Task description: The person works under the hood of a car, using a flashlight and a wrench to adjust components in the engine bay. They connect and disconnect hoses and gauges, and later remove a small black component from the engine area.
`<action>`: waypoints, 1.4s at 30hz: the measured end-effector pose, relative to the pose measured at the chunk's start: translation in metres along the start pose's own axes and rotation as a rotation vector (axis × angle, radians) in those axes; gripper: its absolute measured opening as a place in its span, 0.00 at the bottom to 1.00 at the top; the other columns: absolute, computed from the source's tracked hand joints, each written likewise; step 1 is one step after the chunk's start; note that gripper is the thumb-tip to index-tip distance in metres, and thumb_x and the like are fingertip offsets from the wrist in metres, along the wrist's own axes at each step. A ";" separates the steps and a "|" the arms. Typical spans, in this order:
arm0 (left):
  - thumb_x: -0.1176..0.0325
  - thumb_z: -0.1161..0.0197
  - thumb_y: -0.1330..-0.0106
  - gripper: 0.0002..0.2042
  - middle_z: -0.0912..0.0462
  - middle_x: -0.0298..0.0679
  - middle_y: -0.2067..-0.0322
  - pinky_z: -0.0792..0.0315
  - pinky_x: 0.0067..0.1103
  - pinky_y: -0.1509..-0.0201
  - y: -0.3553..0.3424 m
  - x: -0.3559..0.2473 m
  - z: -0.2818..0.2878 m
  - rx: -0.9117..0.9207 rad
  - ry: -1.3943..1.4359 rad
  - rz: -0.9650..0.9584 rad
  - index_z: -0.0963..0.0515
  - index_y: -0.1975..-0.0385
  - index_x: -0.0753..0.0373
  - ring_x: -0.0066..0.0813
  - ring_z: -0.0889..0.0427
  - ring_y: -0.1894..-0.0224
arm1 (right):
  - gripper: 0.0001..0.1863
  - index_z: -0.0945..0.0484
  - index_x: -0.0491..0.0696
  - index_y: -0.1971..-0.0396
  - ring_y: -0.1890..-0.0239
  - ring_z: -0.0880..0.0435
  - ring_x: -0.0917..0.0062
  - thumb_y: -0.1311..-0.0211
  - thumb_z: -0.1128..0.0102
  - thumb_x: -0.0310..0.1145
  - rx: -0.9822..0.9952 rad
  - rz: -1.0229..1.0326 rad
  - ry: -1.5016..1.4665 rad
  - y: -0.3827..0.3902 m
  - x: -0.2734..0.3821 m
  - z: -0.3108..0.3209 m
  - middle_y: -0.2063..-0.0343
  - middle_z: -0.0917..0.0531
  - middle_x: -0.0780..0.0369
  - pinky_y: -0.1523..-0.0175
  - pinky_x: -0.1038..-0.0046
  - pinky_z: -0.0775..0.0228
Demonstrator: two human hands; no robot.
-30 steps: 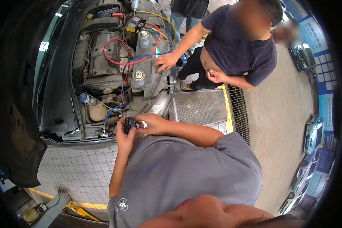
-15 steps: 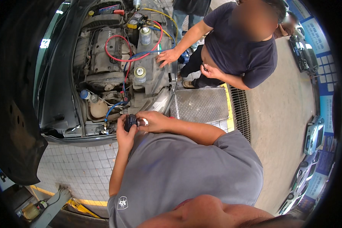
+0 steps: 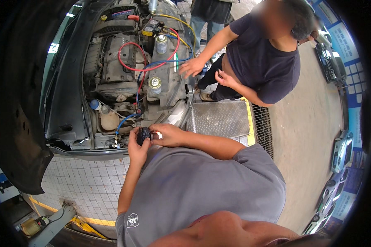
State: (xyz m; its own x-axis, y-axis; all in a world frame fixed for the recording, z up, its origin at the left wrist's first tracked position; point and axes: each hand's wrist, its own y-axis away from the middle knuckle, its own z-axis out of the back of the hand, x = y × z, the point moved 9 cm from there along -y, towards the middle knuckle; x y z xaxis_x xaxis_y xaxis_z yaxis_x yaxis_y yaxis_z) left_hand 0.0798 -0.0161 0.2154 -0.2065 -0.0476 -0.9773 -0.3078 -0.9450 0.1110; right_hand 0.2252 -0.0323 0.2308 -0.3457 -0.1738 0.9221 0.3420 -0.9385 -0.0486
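Note:
In front of my body, at the car's front edge, both hands hold a small black object (image 3: 144,134) whose kind I cannot make out. A bright, glinting part shows at its right side. My left hand (image 3: 137,144) is closed round its left side, thumb on top. My right hand (image 3: 168,135) grips it from the right, the fingers partly hidden. Just beyond lies the open engine bay, with a blue hose (image 3: 125,120), a red hose (image 3: 120,51) and a pale reservoir (image 3: 109,122) nearest my hands.
Two small cans (image 3: 155,84) and a gauge set (image 3: 151,27) stand on the engine bay. The raised hood (image 3: 18,136) hangs at the left. Across the corner a co-worker (image 3: 264,53) reaches one hand toward the fender. A metal plate (image 3: 218,119) and floor grate (image 3: 261,127) lie at right.
The co-worker's outstretched hand has lifted slightly off the car's edge. My hands keep their grip on the black object, almost in the same place. The view has shifted a little.

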 end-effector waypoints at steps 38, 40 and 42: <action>0.77 0.37 0.38 0.24 0.22 0.45 0.50 0.28 0.25 0.42 0.000 0.000 -0.002 -0.014 0.043 0.004 0.32 0.41 0.68 0.31 0.22 0.48 | 0.20 0.24 0.44 0.57 0.63 0.17 0.53 0.46 0.30 0.37 -0.083 0.053 0.020 -0.001 0.001 0.003 0.68 0.18 0.53 0.59 0.59 0.24; 0.77 0.37 0.38 0.24 0.22 0.45 0.50 0.28 0.25 0.41 0.001 0.001 -0.003 -0.014 0.051 0.014 0.32 0.41 0.68 0.32 0.22 0.48 | 0.20 0.24 0.44 0.57 0.63 0.16 0.54 0.46 0.30 0.37 -0.072 0.037 0.011 0.000 0.001 0.003 0.68 0.18 0.53 0.59 0.59 0.24; 0.77 0.37 0.38 0.24 0.22 0.45 0.50 0.29 0.25 0.41 0.001 0.004 -0.002 -0.020 0.048 0.014 0.32 0.40 0.68 0.32 0.22 0.48 | 0.20 0.24 0.44 0.57 0.63 0.16 0.54 0.47 0.30 0.37 -0.071 0.033 0.009 0.000 0.001 0.003 0.68 0.18 0.53 0.59 0.59 0.24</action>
State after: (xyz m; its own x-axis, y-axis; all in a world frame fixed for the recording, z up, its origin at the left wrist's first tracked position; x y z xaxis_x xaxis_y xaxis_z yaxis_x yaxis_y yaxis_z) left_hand 0.0808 -0.0181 0.2115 -0.1660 -0.0758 -0.9832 -0.2867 -0.9503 0.1216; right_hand 0.2271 -0.0316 0.2332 -0.3429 -0.2070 0.9163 0.2907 -0.9509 -0.1060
